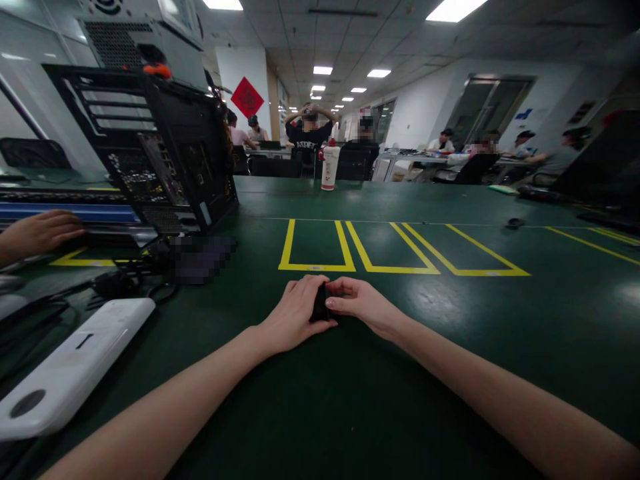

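Note:
A small black object (320,308) is between my two hands, low over the green table (350,400) in the middle of the head view. My left hand (295,312) wraps round it from the left, thumb below and fingers over the top. From the right, my right hand (363,303) pinches its edge with thumb and fingers. The palm side of my left hand hides part of the object. Beyond my hands are yellow tape outlines (317,268) on the tabletop.
A black open computer case (185,153) stands at the left, with cables (117,283) and a white device (75,367) nearer. Another person's hand (45,233) rests at the far left. A white cup (329,170) stands near the far edge; people sit beyond.

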A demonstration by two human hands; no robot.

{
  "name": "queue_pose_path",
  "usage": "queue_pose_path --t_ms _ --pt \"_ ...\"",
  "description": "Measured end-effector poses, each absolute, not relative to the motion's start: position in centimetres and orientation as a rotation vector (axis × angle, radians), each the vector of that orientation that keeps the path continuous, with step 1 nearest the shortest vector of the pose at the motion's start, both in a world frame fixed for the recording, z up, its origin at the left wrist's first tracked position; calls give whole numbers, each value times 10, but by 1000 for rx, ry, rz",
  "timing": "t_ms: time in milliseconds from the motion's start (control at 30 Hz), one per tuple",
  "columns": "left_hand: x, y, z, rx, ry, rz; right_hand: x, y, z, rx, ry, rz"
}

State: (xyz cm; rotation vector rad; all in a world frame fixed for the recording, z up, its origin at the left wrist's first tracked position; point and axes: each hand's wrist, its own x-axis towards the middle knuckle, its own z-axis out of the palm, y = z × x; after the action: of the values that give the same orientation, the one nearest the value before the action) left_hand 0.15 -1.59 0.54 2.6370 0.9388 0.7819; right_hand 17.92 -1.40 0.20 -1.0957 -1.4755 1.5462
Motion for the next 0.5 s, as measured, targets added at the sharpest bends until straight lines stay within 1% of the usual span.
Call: queue_pose_path --t_ms 267,500 --pt "1 -14 4 2610 945 787 182 -22 3 -1017 -1360 1649" --pt "0 -16 10 2551 948 750 178 -30 1 -977 -1635 1332"
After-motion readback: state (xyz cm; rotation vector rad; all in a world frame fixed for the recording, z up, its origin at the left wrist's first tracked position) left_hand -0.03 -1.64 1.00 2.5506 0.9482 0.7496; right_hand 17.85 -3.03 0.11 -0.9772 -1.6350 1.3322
